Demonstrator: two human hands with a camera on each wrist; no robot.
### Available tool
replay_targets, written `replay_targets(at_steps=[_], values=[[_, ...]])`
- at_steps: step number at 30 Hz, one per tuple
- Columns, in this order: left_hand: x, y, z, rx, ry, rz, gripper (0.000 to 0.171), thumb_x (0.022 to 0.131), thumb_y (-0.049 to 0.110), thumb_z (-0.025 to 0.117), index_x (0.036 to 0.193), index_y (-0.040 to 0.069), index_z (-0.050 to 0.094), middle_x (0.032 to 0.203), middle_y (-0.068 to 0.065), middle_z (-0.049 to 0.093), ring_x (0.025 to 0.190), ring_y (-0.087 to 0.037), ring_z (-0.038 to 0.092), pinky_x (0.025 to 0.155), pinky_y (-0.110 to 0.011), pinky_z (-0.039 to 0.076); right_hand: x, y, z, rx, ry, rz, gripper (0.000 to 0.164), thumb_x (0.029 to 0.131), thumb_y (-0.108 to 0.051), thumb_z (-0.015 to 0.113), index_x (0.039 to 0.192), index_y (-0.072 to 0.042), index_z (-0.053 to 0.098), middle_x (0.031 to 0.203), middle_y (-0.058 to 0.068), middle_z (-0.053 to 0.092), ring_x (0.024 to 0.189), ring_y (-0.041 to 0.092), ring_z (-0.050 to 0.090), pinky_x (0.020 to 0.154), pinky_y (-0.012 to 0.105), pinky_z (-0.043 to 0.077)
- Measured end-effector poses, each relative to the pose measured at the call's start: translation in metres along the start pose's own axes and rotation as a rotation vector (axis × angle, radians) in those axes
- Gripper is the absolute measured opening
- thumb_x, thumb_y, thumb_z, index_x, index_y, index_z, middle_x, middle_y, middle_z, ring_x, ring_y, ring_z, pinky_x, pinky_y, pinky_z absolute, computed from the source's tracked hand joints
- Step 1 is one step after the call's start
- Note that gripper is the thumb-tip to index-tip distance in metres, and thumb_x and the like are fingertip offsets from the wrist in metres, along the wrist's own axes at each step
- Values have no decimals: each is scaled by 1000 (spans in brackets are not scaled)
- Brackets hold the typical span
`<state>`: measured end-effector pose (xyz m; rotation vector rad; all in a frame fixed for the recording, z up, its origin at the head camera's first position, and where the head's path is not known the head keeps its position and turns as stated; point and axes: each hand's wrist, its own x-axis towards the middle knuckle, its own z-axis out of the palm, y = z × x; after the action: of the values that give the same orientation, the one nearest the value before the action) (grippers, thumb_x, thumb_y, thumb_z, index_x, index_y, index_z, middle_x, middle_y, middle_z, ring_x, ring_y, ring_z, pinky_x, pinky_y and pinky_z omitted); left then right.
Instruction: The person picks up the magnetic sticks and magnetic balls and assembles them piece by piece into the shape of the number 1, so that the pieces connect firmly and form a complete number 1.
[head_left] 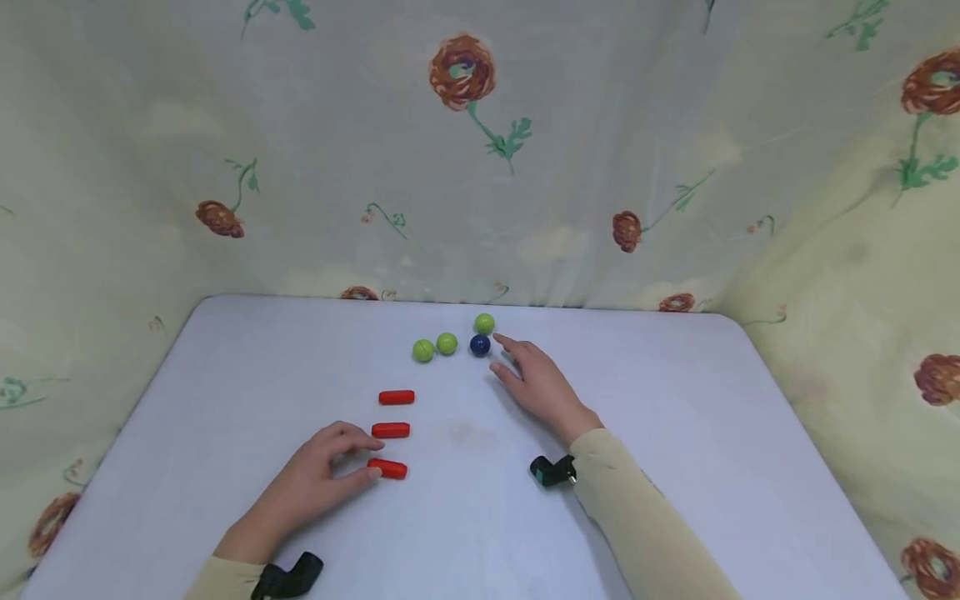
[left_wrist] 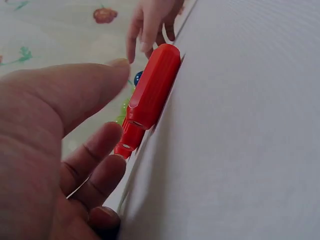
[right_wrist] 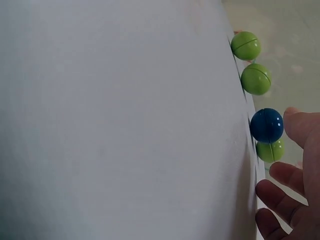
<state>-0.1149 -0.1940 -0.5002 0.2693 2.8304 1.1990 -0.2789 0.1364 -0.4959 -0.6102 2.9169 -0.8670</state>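
Three red faceted sticks lie in a column on the table: a near one (head_left: 388,468), a middle one (head_left: 391,430) and a far one (head_left: 396,397). My left hand (head_left: 311,475) is at the left end of the near stick, thumb and fingers spread apart; in the left wrist view nothing is gripped between them. Beyond the sticks sit a dark blue ball (head_left: 480,345) and three green balls, one (head_left: 484,324) just behind the blue. To the right of the blue ball, my right hand (head_left: 542,385) reaches with loosely parted fingers, holding nothing.
The other two green balls, one (head_left: 423,351) and its neighbour (head_left: 447,343), sit left of the blue one. A white table (head_left: 675,417) carries everything. Flowered cloth (head_left: 555,200) hangs behind it and at both sides. Black cameras are strapped to my wrists.
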Motion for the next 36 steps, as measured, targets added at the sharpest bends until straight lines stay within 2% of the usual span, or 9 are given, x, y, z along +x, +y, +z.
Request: replay_targets(at_steps=[10,17,24,29,36], values=[[-2,0,3,141,-2,48,22,87,27,82,106,37,77,103,19,62,102,-6,56,89,-33,55,18,-10,-2,-44,-17,-16,54,104,-39,57,154,-23,45,144,7,59,132,25,57,113,46,44],[-1,3,4,169,-25,13,24,86,29,83,108,37,77,102,20,62,104,-6,55,91,-34,55,31,-17,1,-152,-70,-43,49,103,-33,61,151,-24,51,142,7,59,132,25,57,113,44,45],[-1,5,2,167,-14,11,22,86,27,82,106,36,78,102,17,62,101,-6,54,87,-32,55,38,-17,7,-202,-47,-53,45,101,-28,66,145,-19,58,134,9,64,122,25,63,106,42,50],[-1,6,2,159,-14,-5,21,86,29,83,106,36,78,101,18,62,99,-5,53,85,-29,54,38,-15,8,-185,-36,-18,44,101,-28,66,143,-17,58,131,8,66,123,25,63,106,42,50],[-1,4,2,147,-9,0,22,86,27,83,105,36,77,100,18,62,99,-5,53,85,-30,54,28,-7,2,-78,-35,12,48,102,-32,63,147,-20,54,129,6,66,115,22,63,104,43,50]])
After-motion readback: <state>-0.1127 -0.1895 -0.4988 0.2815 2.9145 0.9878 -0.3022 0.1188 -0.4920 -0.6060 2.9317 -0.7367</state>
